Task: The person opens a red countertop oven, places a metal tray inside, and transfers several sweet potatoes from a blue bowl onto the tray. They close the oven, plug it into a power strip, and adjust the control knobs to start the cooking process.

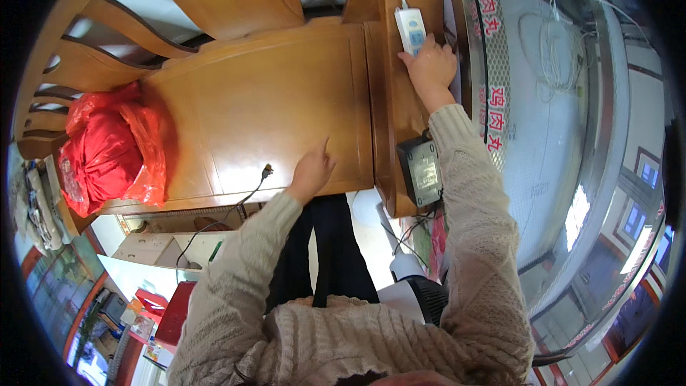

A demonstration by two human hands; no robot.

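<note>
At the upper right, a white power strip (410,28) with a white cord lies on the wooden armrest of a bench. My right hand (433,70) is closed around its near end, thumb on the left side and fingers on the right, covering that end. Over the bench seat's front part, my left hand (312,173) holds nothing; its index finger is stretched out and the others are loosely curled. Left of that hand, a black plug (266,171) on a thin black cable rests on the seat, apart from my fingers.
The wooden bench seat (271,93) spreads before me. On its left sits a red plastic bag (111,150), stuffed full. A dark box with a lit panel (425,173) stands on the armrest beneath my right forearm. A glass-sided cabinet (550,143) rises along the right.
</note>
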